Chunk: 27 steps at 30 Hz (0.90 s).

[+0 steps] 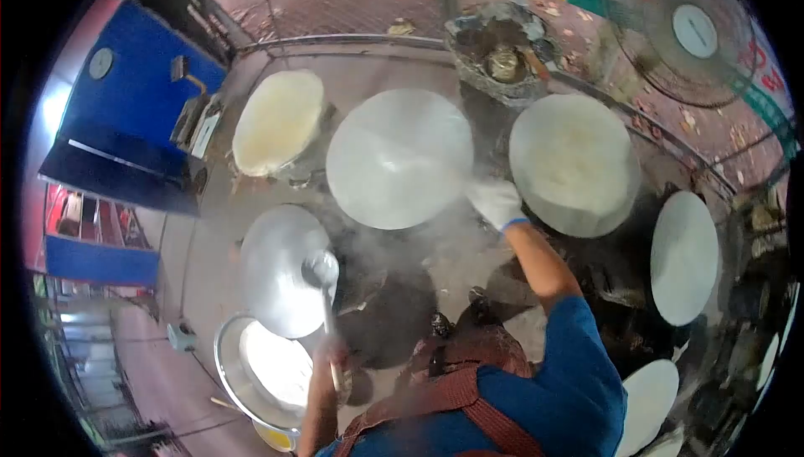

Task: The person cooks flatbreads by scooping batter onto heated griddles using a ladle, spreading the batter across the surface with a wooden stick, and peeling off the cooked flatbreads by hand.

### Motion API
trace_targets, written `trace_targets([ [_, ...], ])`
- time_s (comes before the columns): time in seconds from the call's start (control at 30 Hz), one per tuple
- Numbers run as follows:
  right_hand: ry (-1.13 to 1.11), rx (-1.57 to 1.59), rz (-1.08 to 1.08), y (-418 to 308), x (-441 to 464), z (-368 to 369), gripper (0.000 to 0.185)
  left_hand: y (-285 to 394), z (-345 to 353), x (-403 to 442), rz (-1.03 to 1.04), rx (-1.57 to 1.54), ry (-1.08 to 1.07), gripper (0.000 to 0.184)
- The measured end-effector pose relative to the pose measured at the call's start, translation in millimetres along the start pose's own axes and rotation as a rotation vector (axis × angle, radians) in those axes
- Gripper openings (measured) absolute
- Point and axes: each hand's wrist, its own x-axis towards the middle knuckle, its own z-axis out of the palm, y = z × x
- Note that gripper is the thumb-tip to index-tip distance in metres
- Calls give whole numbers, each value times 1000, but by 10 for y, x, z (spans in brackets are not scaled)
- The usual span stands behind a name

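Note:
My left hand [331, 350] is wrapped round the handle of a metal ladle [321, 271], whose bowl lies over the right side of a grey round pan [285, 268]. In a white glove, my right hand [496, 201] is at the lower right edge of a pale round griddle [398, 160]; its fingers are smeared by motion, and I cannot make out whether it holds anything. Below the grey pan stands a metal pot [224, 373] with white liquid [276, 365].
Pans with pale, thin layers stand at the upper left [279, 122] and right [574, 160]. More round pans [685, 258] line the right side. A fan [691, 34] is at the upper right, a cluttered basin [473, 80] at the back. Steam blurs the middle.

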Motion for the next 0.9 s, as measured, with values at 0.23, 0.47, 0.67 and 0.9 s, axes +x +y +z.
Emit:
trace_targets([
  [0.23, 175, -115, -3, 144, -411, 244, 26, 482, 1332, 892, 52, -3, -41, 17],
  [0.47, 136, -87, 97, -428, -966, 286, 24, 56, 2036, 1680, 149, 318, -73, 22],
  [0.67, 366, 170, 72, -820, -1484, 367, 17, 146, 1631, 754, -102, 58, -284, 13],
  [0.9, 599, 275, -181, -804, -1814, 614, 35, -30, 969, 449, -423, -121, -220, 25],
])
